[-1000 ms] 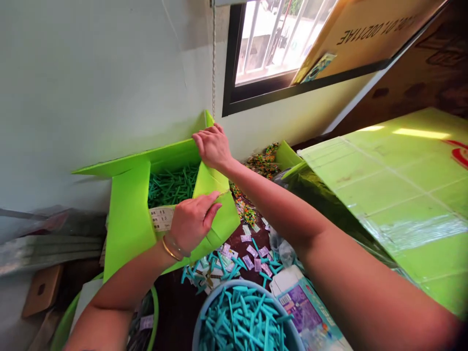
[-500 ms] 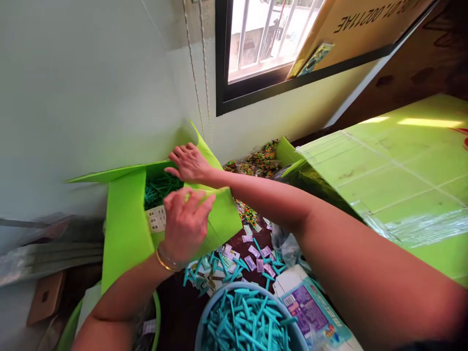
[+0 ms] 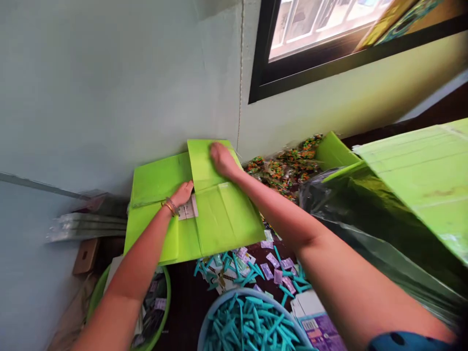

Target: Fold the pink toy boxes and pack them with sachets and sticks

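A bright green cardboard box (image 3: pixel 226 219) stands against the pale wall with its top flaps folded down flat. My right hand (image 3: pixel 221 160) presses flat on the top flap near the wall. My left hand (image 3: pixel 182 196) lies at the seam between the flaps, its fingertips tucked under an edge, just beside a white printed label (image 3: pixel 188 210). The box's contents are hidden under the flaps.
A blue bowl (image 3: pixel 252 325) of teal plastic sticks sits near me, with loose sticks and purple packets (image 3: pixel 256 265) scattered before the box. A green basin (image 3: pixel 153 312) is at lower left. A big green carton (image 3: pixel 420 180) fills the right; a bag of orange-green pieces (image 3: pixel 285 165) lies behind.
The box's flaps, standing open over green sticks before, are now folded shut. My right hand moved onto the top flap and my left hand slid to the seam. The view shifted left.
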Motion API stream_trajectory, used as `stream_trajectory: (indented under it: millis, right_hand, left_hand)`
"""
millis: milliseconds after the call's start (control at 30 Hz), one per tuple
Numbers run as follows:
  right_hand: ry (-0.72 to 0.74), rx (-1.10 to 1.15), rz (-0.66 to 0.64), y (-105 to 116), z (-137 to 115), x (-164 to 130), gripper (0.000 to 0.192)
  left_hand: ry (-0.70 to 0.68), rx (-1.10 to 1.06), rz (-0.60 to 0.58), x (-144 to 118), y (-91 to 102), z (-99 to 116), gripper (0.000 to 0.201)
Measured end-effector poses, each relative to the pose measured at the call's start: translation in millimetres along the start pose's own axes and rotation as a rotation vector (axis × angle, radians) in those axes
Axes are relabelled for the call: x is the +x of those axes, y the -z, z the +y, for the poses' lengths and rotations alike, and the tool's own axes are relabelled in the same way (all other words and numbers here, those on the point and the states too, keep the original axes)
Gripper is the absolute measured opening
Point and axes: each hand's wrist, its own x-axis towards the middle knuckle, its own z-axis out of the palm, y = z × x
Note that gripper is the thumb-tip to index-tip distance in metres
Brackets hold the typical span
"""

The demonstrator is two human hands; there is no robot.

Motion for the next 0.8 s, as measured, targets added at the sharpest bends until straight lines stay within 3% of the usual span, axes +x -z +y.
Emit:
stream_trajectory:
  millis: [67, 100, 133, 167, 233, 300, 367, 467, 567, 633, 700, 733, 800]
  right_hand:
    - [0.106, -0.007, -0.215, -31.2, 17.6, -9.6, 0.044]
    - [0.152, -0.014, -0.248, -44.7, 26.3, -13.6, 0.042]
    - [0.179, -0.016, -0.249, -55.7, 34.8, -16.0, 0.042]
    - [0.191, -0.007, -0.216, -64.1, 42.8, -16.4, 0.042]
    - [0.174, 0.05, -0.08, -72.9, 55.9, -11.8, 0.039]
    - [0.153, 0.11, 0.064, -72.2, 63.6, -4.1, 0.034]
    - [0.146, 0.128, 0.18, -62.7, 67.4, -1.7, 0.032]
    - [0.081, 0.096, 0.34, -32.7, 78.4, -28.6, 0.033]
    - [-0.092, 0.025, 0.506, 9.9, 99.6, -114.9, 0.042]
    - [-0.241, -0.041, 0.436, 41.6, 103.7, -208.7, 0.05]
    - [-0.442, -0.118, 0.119, 73.8, 87.8, -320.7, 0.053]
    - [-0.539, -0.143, -0.165, 89.0, 72.6, -378.1, 0.055]
    - [-0.589, -0.128, -0.45, 114.7, 35.8, -483.8, 0.052]
  left_hand:
    - [-0.027, 0.056, 0.376, -17.2, -3.4, -4.4, 0.061]
    - [-0.067, 0.143, 0.536, -27.8, -3.9, -3.4, 0.064]
    - [-0.119, 0.261, 0.604, -39.4, -5.3, -1.3, 0.068]
    - [-0.171, 0.386, 0.55, -51.7, -8.4, 1.0, 0.071]
    - [-0.207, 0.569, 0.214, -75.8, -21.7, 4.5, 0.07]
    - [-0.146, 0.62, -0.073, -94.0, -41.7, 5.7, 0.067]
    - [-0.071, 0.609, -0.146, -101.7, -59.0, 7.2, 0.068]
    - [-0.057, 0.569, -0.07, -102.2, -62.9, 14.4, 0.063]
    - [-0.284, 0.529, 0.039, -121.1, -48.0, 18.4, 0.051]
    - [-0.435, 0.463, 0.185, -160.4, -43.3, 9.4, 0.051]
    - [-0.431, 0.349, 0.341, -227.1, -51.9, -9.9, 0.052]
    - [-0.369, 0.278, 0.4, -270.0, -62.2, -21.7, 0.051]
    - [-0.169, 0.118, 0.397, -368.1, -94.3, -45.9, 0.047]
